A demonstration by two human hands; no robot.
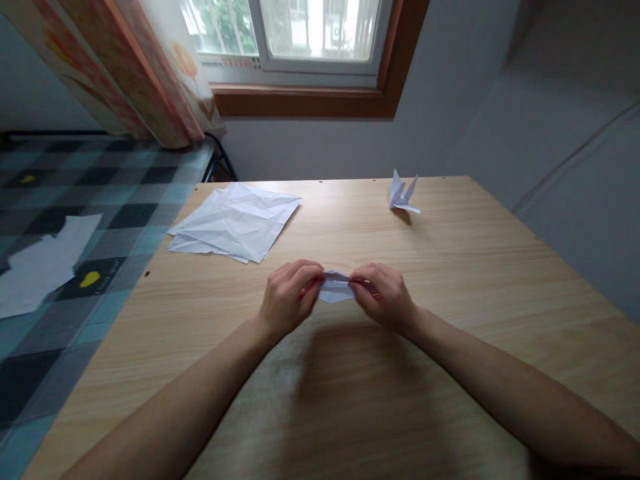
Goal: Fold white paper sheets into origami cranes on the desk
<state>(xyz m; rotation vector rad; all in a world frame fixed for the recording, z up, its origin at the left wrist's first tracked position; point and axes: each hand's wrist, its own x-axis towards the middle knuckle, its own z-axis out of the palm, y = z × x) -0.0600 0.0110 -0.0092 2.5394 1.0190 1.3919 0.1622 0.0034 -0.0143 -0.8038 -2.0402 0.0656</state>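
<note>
Between my two hands is a small piece of folded white paper (336, 288), with creased layers showing along its upper edge. My left hand (294, 293) pinches its left end between thumb and fingers. At the right end, my right hand (383, 293) grips it the same way. Both ends of the paper are hidden by the fingers. Farther back on the right, a folded white paper crane (401, 195) stands on the wooden table (475, 267). Several creased white paper sheets (240, 220) lie in a loose pile at the table's back left.
Left of the table is a bed with a checked cover (125, 220), on which more white paper (43, 267) lies. A patterned curtain (150, 73) hangs beside the window (320, 33) behind the table. A wall (565, 167) runs along the right side.
</note>
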